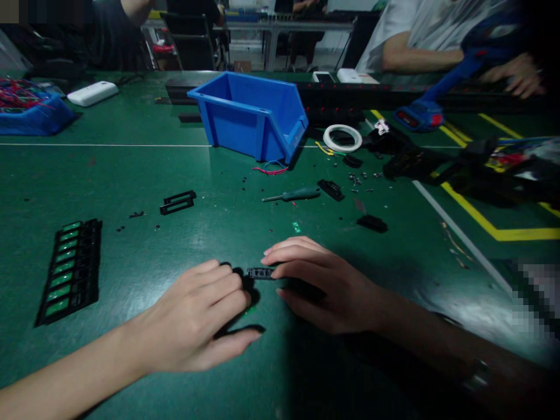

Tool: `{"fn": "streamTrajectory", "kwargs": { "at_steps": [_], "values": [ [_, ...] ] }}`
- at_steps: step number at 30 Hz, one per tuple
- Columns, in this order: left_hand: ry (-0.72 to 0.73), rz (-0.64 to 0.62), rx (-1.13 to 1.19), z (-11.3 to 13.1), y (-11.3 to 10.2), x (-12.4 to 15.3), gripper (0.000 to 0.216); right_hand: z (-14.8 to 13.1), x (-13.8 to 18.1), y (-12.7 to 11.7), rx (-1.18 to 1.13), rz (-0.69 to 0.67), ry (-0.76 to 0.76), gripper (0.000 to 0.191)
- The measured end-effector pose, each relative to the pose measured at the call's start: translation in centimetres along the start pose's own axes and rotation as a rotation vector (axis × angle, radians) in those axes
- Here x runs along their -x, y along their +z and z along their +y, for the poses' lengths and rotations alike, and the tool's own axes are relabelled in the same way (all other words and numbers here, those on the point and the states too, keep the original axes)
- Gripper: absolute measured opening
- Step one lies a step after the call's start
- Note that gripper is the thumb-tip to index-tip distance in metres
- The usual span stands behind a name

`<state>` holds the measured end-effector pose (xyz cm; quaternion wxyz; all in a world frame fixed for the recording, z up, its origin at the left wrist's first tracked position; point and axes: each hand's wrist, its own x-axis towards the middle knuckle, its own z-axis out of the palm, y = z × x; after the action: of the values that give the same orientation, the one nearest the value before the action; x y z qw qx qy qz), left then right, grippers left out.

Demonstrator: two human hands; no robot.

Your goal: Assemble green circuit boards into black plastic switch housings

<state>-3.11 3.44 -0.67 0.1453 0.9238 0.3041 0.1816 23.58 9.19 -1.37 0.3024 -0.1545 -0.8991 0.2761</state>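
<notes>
Both my hands meet low in the middle of the green table (pixel 131 175). Between them is a small black plastic part (pixel 259 273). My left hand (pixel 205 315) curls its fingers round the part's left end, with a bit of green showing beneath them. My right hand (pixel 324 283) closes its fingers on the right end, and a dark piece lies under its palm. A green-handled screwdriver (pixel 293 195) lies just beyond the hands.
A blue bin (pixel 251 114) stands at the back centre. A black rack of green-faced parts (pixel 70 269) lies at left. Loose black pieces (pixel 177 202), screws and a tape ring (pixel 342 138) are scattered at right. Another person's arms rest at the far right.
</notes>
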Motion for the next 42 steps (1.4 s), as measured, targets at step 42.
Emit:
{"fn": "streamTrajectory", "kwargs": {
  "at_steps": [42],
  "values": [
    [-0.038, -0.012, 0.04, -0.01, -0.12, -0.23, 0.011, 0.32, -0.49, 0.26, 0.069, -0.094, 0.204, 0.018]
  ]
}}
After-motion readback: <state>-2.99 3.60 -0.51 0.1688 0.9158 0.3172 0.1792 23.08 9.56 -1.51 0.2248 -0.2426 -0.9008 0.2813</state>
